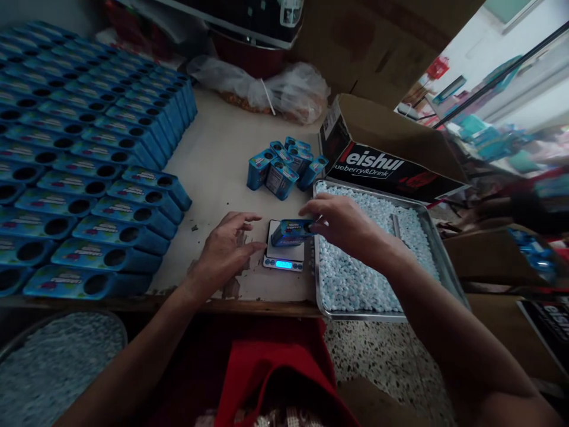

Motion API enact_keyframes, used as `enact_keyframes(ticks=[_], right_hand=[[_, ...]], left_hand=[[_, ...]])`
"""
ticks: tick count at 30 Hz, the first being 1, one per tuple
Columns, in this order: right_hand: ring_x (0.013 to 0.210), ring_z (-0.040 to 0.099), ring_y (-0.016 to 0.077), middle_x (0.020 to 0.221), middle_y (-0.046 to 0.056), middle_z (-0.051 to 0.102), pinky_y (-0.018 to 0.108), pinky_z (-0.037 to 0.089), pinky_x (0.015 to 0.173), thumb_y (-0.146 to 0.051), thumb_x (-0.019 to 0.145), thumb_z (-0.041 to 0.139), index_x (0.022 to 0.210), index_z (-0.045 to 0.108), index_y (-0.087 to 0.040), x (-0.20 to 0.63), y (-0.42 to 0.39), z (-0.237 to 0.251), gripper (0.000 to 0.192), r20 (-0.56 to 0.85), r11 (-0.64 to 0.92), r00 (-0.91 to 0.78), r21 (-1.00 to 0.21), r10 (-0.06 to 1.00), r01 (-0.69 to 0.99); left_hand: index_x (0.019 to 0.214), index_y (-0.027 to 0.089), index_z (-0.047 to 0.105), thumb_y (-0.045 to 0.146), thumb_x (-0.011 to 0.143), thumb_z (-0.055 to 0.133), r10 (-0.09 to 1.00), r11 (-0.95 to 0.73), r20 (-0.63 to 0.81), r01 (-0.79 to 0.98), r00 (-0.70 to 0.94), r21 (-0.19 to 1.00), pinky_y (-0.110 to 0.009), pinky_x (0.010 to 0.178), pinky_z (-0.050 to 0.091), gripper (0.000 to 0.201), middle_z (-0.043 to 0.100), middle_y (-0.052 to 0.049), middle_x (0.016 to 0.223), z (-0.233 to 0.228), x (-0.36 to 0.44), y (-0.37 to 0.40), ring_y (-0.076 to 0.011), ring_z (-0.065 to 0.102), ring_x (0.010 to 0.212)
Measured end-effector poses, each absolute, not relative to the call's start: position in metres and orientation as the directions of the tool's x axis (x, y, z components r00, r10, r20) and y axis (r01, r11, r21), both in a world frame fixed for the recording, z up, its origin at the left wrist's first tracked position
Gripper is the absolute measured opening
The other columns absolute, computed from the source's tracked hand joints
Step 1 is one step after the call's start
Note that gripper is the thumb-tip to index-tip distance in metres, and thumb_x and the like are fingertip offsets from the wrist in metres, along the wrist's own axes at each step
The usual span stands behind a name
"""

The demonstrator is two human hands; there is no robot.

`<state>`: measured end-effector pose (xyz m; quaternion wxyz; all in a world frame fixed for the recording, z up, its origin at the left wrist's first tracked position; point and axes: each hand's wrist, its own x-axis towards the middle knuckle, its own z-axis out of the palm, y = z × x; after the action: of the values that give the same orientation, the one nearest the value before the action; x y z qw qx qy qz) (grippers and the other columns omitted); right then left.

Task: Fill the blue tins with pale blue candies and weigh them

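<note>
On scale (284, 254) — blue tin (291, 232), right hand (344, 222).

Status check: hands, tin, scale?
Right hand holds blue tin over the small scale. Left hand open, flat on the table. Nothing blocking.

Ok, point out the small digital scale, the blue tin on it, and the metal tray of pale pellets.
small digital scale (283, 264), head view, lit display.
blue tin (291, 231), head view, printed side.
metal tray (438, 249), head view, right rim.

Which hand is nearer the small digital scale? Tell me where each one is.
Right. The right hand holds a blue tin over the scale; the left hand rests beside its left edge.
</note>
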<state>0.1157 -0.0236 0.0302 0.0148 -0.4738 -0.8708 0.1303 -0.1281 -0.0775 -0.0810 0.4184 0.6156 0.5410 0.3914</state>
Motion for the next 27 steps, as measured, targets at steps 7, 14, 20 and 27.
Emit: enact_keyframes(ticks=[7,14,20,27], right_hand=[[0.077,0.066,0.016,0.093,0.004,0.075,0.029,0.05,0.072,-0.02,0.088,0.068,0.097,0.078,-0.02,0.153,-0.026,0.04,0.013,0.15,0.429,-0.402,-0.349,0.903,0.833],[0.07,0.064,0.0171,0.098,0.006,0.074,0.03,0.045,0.066,-0.028,0.084,0.074,0.11,0.078,-0.023,0.232,-0.052,-0.026,0.027,-0.196,0.267,-0.289,-0.129,0.937,0.955],[0.075,0.067,0.0191,0.091,0.006,0.075,0.031,0.045,0.07,-0.026,0.091,0.062,0.089,0.08,-0.021,0.245,-0.078,-0.049,0.019,-0.069,0.245,-0.258,-0.159,0.964,0.956],[0.059,0.06,0.0137,0.069,0.001,0.071,0.026,0.043,0.056,-0.035,0.084,0.073,0.084,0.078,-0.019,0.216,-0.063,0.003,0.017,0.058,0.169,-0.174,-0.652,0.983,0.739]], left_hand=[[0.116,0.022,0.071,0.03,0.081,0.078,0.988,-0.128,0.077,0.423,0.134,0.897,-0.041,0.098,0.055,0.037,0.068,-0.007,0.121,-0.062,-0.132,-0.079,-0.0236,0.068,0.106],[0.118,0.027,0.073,0.031,0.084,0.079,0.984,-0.18,0.162,0.488,0.08,0.854,-0.037,0.095,0.057,0.035,0.072,-0.004,0.12,-0.054,-0.13,-0.077,-0.0222,0.069,0.108],[0.117,0.025,0.073,0.034,0.084,0.081,0.967,-0.253,0.223,0.536,0.123,0.805,-0.034,0.094,0.057,0.035,0.073,-0.004,0.116,-0.047,-0.107,-0.073,-0.0209,0.07,0.105],[0.116,0.023,0.072,0.027,0.077,0.088,0.93,-0.353,0.323,0.667,0.174,0.657,-0.039,0.105,0.053,0.043,0.072,-0.005,0.117,-0.03,-0.09,-0.069,-0.0241,0.067,0.112]])
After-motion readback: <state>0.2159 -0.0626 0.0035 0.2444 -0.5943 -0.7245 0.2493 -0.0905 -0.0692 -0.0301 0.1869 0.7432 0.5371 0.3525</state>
